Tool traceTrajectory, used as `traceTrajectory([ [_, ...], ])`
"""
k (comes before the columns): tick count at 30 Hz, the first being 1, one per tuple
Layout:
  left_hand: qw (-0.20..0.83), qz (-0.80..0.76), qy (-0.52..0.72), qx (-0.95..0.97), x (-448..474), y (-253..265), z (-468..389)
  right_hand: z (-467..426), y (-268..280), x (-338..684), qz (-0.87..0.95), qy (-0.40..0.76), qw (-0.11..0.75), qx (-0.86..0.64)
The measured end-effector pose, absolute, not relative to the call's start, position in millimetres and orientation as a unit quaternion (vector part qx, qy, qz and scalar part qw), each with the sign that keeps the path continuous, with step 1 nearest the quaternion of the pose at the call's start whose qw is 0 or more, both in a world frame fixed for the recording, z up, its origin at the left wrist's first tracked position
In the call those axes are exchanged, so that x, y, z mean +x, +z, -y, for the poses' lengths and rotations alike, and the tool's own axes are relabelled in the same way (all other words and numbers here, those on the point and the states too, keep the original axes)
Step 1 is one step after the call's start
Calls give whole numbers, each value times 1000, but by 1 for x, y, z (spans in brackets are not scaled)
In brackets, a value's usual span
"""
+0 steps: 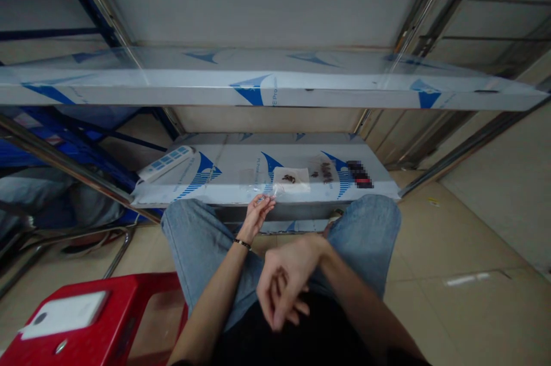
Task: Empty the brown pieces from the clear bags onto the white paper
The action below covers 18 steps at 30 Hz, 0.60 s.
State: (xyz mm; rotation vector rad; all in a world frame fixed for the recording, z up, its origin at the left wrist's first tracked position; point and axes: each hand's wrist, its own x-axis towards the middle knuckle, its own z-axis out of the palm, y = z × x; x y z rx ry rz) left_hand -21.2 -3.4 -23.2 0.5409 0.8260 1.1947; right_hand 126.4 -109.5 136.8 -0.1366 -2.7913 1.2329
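Note:
My left hand (257, 215) reaches out to the front edge of the low steel shelf (232, 191) and pinches a corner of a clear plastic bag (275, 191). The bag lies next to a white sheet (291, 180) with a small dark piece on it. My right hand (282, 285) hangs loosely over my lap between my knees, fingers curled and apart, holding nothing. I sit with both jean-clad knees against the shelf.
A white power strip (166, 162) lies on the shelf's left end, small dark bits (323, 172) and a dark object (359, 174) to the right. An upper shelf (267, 88) spans above. A red stool (81, 320) with a white phone (64, 314) stands at my left.

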Motion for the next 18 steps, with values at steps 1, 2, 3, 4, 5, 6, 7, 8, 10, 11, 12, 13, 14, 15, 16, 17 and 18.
traceTrajectory([
  [1,708,-376,543,252,-22,-22,1,106,118,131,804,587,24,-91],
  [2,699,-380,546,262,-23,-20,-3,102,96,135,678,715,56,-163],
  [3,689,-386,548,275,-23,-18,-7,98,71,138,550,783,144,-251],
  [4,677,-393,549,291,-24,-16,-13,93,47,141,440,782,281,-339],
  [5,664,-401,550,311,-24,-12,-19,87,24,144,341,749,386,-417],
  [6,650,-407,547,335,-24,-8,-27,80,5,146,252,697,470,-479],
  [7,637,-412,543,360,-24,-4,-37,73,-9,148,175,651,528,-516],
  [8,627,-415,534,386,-23,1,-47,66,-20,150,123,633,554,-527],
  [10,614,-423,507,432,-21,11,-71,57,-32,152,63,638,542,-543],
  [11,608,-427,491,454,-19,15,-83,55,-35,151,52,649,526,-547],
  [12,600,-432,478,473,-16,20,-95,54,-38,149,51,661,508,-549],
  [13,593,-435,469,489,-13,24,-106,55,-41,146,58,671,494,-550],
  [14,588,-435,463,500,-10,28,-116,57,-44,142,72,678,484,-549],
  [15,585,-434,460,508,-7,31,-125,59,-48,137,93,684,474,-546],
  [16,583,-431,458,514,-3,34,-134,61,-52,133,116,686,468,-545],
  [17,584,-427,457,518,0,37,-140,62,-56,130,139,685,463,-546],
  [18,585,-421,457,521,2,39,-146,63,-60,127,158,680,462,-547],
])
